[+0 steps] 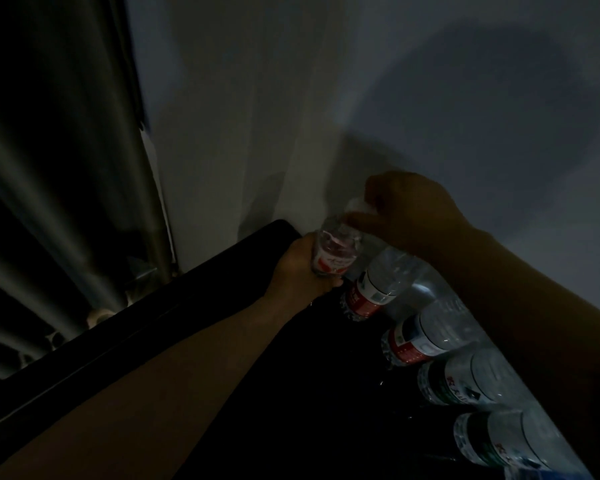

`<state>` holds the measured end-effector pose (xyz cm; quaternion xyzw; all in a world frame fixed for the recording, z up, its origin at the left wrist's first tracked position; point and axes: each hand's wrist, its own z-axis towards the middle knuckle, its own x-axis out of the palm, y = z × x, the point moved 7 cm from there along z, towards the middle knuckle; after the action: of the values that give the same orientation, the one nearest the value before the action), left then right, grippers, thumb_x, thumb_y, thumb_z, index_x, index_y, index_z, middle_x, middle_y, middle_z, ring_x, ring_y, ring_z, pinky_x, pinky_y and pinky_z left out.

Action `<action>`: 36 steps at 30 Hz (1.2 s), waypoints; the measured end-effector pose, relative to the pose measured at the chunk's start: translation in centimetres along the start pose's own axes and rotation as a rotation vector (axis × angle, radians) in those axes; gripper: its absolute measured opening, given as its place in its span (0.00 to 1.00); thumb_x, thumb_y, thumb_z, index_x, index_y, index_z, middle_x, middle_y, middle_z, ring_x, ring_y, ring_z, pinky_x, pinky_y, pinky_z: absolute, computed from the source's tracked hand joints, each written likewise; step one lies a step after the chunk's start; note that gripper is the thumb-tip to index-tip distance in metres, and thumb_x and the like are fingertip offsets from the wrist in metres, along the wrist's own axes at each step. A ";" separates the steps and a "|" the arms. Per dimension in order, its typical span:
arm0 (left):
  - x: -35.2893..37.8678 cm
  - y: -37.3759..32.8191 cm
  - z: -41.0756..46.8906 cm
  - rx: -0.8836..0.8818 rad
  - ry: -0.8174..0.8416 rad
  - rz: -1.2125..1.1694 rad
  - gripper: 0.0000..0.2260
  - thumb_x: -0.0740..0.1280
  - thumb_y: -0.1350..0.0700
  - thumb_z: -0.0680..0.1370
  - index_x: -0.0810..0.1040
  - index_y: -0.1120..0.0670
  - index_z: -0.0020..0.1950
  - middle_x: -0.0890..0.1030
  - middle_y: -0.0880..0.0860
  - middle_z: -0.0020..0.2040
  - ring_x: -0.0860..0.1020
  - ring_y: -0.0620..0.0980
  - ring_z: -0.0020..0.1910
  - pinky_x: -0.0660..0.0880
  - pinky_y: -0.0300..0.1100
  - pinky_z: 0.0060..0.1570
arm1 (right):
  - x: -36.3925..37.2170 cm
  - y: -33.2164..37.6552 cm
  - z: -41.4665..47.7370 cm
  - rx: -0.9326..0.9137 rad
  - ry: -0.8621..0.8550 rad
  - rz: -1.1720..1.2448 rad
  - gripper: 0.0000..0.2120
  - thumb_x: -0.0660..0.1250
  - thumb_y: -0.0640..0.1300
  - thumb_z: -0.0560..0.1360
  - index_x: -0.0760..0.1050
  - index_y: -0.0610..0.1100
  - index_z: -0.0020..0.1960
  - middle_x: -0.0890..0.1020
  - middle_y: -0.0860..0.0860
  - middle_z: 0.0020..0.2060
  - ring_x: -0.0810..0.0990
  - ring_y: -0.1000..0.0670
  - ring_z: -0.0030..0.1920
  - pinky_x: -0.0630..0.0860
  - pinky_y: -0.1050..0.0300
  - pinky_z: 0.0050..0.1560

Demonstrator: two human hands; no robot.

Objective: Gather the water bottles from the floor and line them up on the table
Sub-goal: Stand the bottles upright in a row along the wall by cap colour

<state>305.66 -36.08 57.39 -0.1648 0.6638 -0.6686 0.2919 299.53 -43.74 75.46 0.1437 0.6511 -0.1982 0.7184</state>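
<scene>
Left hand (pixel 302 271): grips the small bottle (pixel 331 252) around its label.
Right hand (pixel 413 216): fingers curled on its white cap (pixel 359 204).
Placement: seat upright, base flat on the table (pixel 326 375), continuing the row (pixel 420 337).

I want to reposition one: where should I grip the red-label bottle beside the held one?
Grip the red-label bottle round its labelled waist from the table's open front: it stands upright, wall behind, the held bottle and another bottle flanking.
</scene>
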 end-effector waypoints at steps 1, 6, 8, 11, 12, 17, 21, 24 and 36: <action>0.1 0.3 0.1 -0.033 0.011 -0.045 0.28 0.78 0.66 0.64 0.74 0.56 0.62 0.77 0.41 0.47 0.76 0.33 0.42 0.71 0.20 0.38 | 0.1 0.1 0.0 -0.003 -0.010 -0.009 0.21 0.68 0.59 0.72 0.74 0.41 0.48 0.72 0.49 0.40 0.71 0.48 0.43 0.64 0.57 0.41; -0.2 0.5 0.9 -0.054 0.122 -0.053 0.31 0.76 0.65 0.67 0.70 0.55 0.68 0.78 0.44 0.52 0.76 0.37 0.48 0.72 0.21 0.43 | 0.0 0.3 -0.4 -0.066 0.103 0.311 0.18 0.72 0.46 0.73 0.76 0.44 0.62 0.81 0.46 0.52 0.80 0.47 0.48 0.76 0.52 0.50; -0.3 0.2 1.2 -0.026 0.173 -0.034 0.33 0.77 0.65 0.67 0.69 0.56 0.70 0.77 0.45 0.55 0.76 0.39 0.52 0.73 0.24 0.49 | -0.4 0.2 -0.6 -0.076 0.073 0.307 0.15 0.71 0.44 0.73 0.78 0.42 0.58 0.82 0.44 0.49 0.81 0.45 0.47 0.77 0.48 0.51; -0.9 -0.1 1.7 0.054 0.147 0.075 0.31 0.79 0.61 0.65 0.73 0.59 0.66 0.78 0.54 0.59 0.76 0.50 0.58 0.76 0.42 0.59 | -0.4 -0.1 -0.4 -0.055 0.033 0.232 0.15 0.70 0.48 0.74 0.79 0.39 0.55 0.82 0.43 0.45 0.80 0.45 0.45 0.76 0.49 0.47; -1.2 0.0 1.8 0.049 0.132 0.094 0.30 0.79 0.61 0.65 0.74 0.60 0.65 0.78 0.56 0.60 0.77 0.52 0.58 0.76 0.46 0.60 | -0.4 -0.2 -0.3 -0.045 0.026 0.206 0.15 0.70 0.49 0.74 0.79 0.38 0.53 0.82 0.42 0.44 0.79 0.45 0.44 0.76 0.49 0.46; -1.0 0.2 1.6 0.019 0.077 0.074 0.17 0.79 0.62 0.65 0.80 0.61 0.52 0.82 0.54 0.50 0.80 0.53 0.51 0.78 0.41 0.52 | -0.4 0.1 0.2 -0.038 -0.007 0.184 0.16 0.68 0.48 0.75 0.79 0.36 0.56 0.82 0.40 0.48 0.79 0.42 0.50 0.75 0.47 0.51; -0.8 -0.3 1.1 0.031 0.021 0.080 0.15 0.78 0.64 0.66 0.81 0.65 0.50 0.81 0.57 0.50 0.80 0.54 0.51 0.77 0.40 0.52 | -0.4 -0.4 -0.1 -0.022 -0.029 0.167 0.16 0.68 0.47 0.75 0.78 0.35 0.56 0.82 0.39 0.48 0.79 0.40 0.50 0.75 0.45 0.51; -0.7 -0.8 0.9 0.038 0.026 0.046 0.14 0.75 0.68 0.68 0.80 0.67 0.52 0.80 0.58 0.50 0.80 0.53 0.50 0.78 0.39 0.51 | -0.2 -0.6 -0.4 -0.012 -0.048 0.184 0.16 0.69 0.47 0.75 0.79 0.35 0.54 0.82 0.39 0.47 0.79 0.41 0.48 0.75 0.44 0.50; -1.4 -0.4 -2.2 -0.014 -0.052 0.166 0.17 0.77 0.59 0.67 0.78 0.61 0.53 0.77 0.52 0.47 0.77 0.47 0.47 0.76 0.34 0.46 | -0.3 -2.9 -4.4 0.089 -0.071 0.164 0.25 0.70 0.52 0.73 0.73 0.40 0.65 0.76 0.41 0.57 0.79 0.40 0.51 0.74 0.48 0.54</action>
<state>305.32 -33.48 57.85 -0.1286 0.6719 -0.6331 0.3624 294.31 -44.18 75.44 0.2211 0.6019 -0.1726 0.7477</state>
